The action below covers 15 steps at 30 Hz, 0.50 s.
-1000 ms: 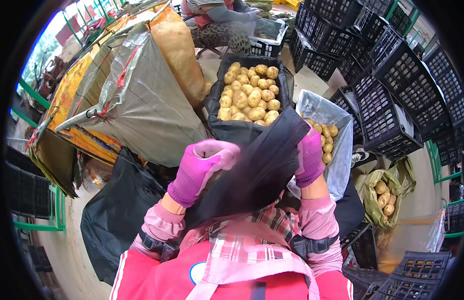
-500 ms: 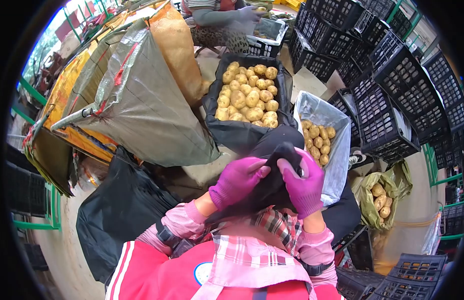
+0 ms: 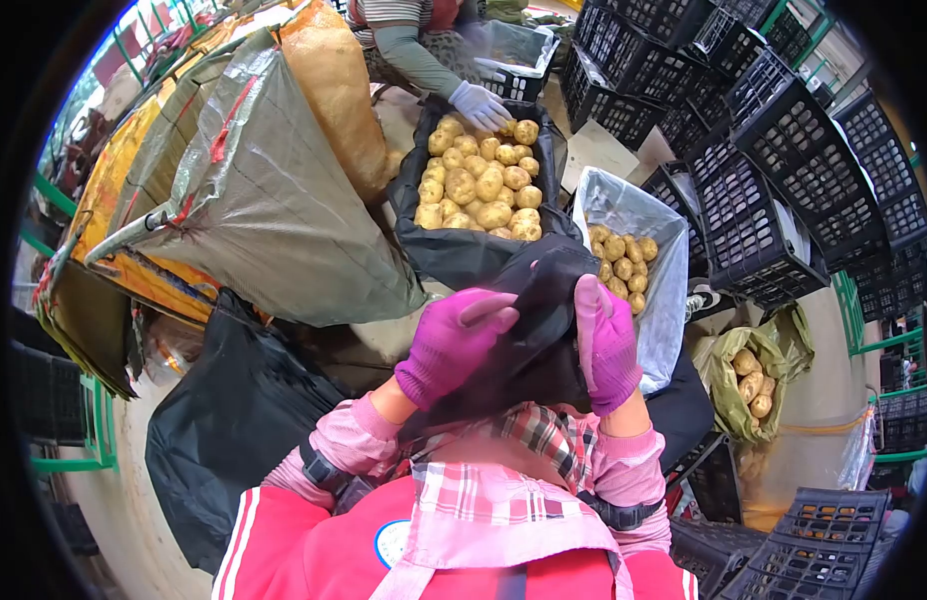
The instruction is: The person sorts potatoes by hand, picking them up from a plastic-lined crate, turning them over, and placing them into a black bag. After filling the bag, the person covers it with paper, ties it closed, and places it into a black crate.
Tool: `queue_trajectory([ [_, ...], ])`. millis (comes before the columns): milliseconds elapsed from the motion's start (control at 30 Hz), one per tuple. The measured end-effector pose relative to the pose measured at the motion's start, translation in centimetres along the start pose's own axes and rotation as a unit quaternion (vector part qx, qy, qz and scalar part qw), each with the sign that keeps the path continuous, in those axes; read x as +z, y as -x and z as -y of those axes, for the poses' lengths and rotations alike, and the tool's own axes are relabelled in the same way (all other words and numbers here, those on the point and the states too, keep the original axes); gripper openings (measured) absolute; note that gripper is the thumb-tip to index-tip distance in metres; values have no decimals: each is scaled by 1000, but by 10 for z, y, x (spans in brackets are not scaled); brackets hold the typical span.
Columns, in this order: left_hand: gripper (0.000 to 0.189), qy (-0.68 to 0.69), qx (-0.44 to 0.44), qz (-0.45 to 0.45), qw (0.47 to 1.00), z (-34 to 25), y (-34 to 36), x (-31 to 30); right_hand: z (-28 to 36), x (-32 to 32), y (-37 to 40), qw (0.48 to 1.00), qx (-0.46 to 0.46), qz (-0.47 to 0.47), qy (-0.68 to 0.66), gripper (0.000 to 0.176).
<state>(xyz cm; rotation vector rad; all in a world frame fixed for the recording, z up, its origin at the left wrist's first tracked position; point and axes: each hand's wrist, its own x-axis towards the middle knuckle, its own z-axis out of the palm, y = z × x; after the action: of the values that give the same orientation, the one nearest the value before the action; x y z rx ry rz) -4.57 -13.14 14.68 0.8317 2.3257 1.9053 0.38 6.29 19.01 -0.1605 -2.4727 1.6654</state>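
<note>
A black bag (image 3: 539,318), seemingly of thin fabric or plastic, spreads between my two hands above my lap. My left hand (image 3: 454,345), in a pink-purple knit glove, is closed on its left edge. On the opposite side my right hand (image 3: 608,345), gloved alike, grips the right edge between thumb and fingers. Just beyond the bag stands a black-lined crate (image 3: 449,250) filled with potatoes (image 3: 474,185). A crate with a pale plastic liner (image 3: 664,290) sits to the right of my right hand and holds more potatoes (image 3: 624,262).
A co-worker's white-gloved hand (image 3: 481,106) touches potatoes in the black-lined crate. Large sacks (image 3: 274,190) stand on the left, above a dark bag (image 3: 239,430). Black crates (image 3: 754,200) are stacked at right. A green sack (image 3: 729,400) of potatoes lies open below them.
The black bag is spread wider, and my hands are slightly farther apart. The co-worker's hand has come down onto the potatoes in the black-lined crate. The whole view has shifted slightly.
</note>
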Motion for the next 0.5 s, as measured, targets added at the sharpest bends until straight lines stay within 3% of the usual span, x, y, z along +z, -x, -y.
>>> queue_trajectory([
  [133,21,111,-154,13,982,1,0,-6,-5,0,2,997,-7,-3,-83,43],
  [233,22,171,-184,-42,967,9,-3,-6,-1,2,2,977,0,33,-212,42],
  [333,22,180,-91,-25,979,-16,-2,0,18,-2,1,985,-97,142,-1,56],
  [367,22,179,-108,-8,978,-17,0,-1,16,3,3,976,-77,181,-94,65],
  [433,22,177,-136,28,974,-16,-1,-5,15,3,-1,968,-143,203,-34,69],
  [467,20,259,-189,6,947,-11,-2,-4,19,2,1,979,-96,179,-35,66],
  [500,21,249,-192,3,949,-3,-2,-6,25,0,5,986,-47,155,-37,62],
])
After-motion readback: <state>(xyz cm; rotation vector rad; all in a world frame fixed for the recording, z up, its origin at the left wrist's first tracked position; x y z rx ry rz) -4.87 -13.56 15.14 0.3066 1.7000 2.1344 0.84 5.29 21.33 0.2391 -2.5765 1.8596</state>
